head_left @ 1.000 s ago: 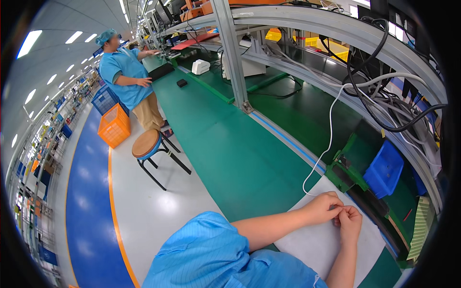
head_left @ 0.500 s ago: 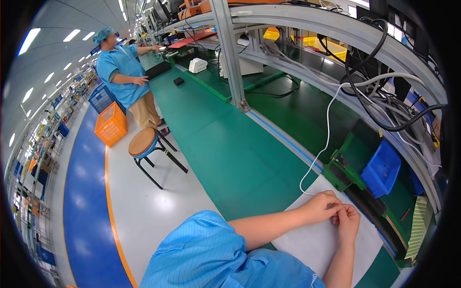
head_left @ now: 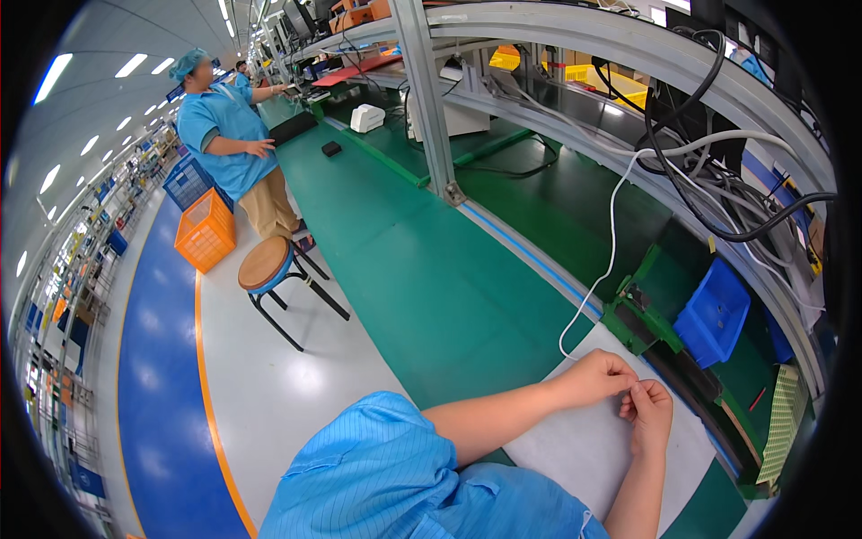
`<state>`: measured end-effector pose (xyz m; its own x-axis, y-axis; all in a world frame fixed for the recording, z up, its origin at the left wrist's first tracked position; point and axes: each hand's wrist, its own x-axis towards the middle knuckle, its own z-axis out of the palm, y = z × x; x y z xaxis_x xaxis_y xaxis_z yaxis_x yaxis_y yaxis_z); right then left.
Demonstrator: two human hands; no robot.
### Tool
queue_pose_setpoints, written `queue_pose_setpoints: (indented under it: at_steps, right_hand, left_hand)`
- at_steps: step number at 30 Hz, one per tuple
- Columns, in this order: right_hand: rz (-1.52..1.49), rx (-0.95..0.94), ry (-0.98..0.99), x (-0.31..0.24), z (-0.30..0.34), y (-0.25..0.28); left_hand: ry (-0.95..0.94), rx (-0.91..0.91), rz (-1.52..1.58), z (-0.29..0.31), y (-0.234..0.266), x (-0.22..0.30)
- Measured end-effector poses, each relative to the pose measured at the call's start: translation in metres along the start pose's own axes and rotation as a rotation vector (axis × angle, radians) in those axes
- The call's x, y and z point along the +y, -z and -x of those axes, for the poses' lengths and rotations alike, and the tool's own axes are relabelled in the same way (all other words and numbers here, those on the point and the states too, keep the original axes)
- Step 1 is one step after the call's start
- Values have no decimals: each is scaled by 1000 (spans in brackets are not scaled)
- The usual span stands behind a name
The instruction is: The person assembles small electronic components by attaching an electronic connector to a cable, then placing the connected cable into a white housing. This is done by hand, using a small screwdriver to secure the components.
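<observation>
My left hand point(head_left: 596, 377) and my right hand point(head_left: 648, 413) meet fingertip to fingertip above a white sheet point(head_left: 575, 458) on the green bench top. Both are closed in a pinch. Whatever lies between the fingers is too small or too hidden to make out. A white cable point(head_left: 614, 234) hangs down from the rack and reaches the sheet's far edge, just behind my left hand; I cannot tell whether it runs on to the fingers.
Right of my hands are a green fixture point(head_left: 633, 323), a blue bin point(head_left: 714, 313) and a pale green perforated panel point(head_left: 783, 422). A metal post point(head_left: 429, 108) rises from the bench. Leftward stand a stool point(head_left: 266, 264), an orange crate point(head_left: 205, 230) and a co-worker point(head_left: 224, 135).
My left hand has shifted slightly, its fingers a little higher against the right hand's. The view has moved a touch. Both hands remain pinched together.
</observation>
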<state>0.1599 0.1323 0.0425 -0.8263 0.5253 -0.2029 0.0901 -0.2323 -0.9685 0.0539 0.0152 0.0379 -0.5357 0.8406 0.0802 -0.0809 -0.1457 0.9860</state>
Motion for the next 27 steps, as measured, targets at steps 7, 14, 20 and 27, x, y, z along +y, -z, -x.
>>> queue_pose_setpoints:
  at_steps: [7,14,20,27]
  right_hand:
    - [-63,-43,-34,-1,1,0]
    - [-108,-56,-40,1,0,4]
    - [-102,-49,-42,0,0,3]
    - [0,-25,-38,-1,-1,3]
  left_hand:
    - [129,-69,98,0,5,4]
    - [146,-74,171,-2,1,2]
    - [120,-66,127,-1,0,4]
    - [-52,-14,-158,1,-1,-3]
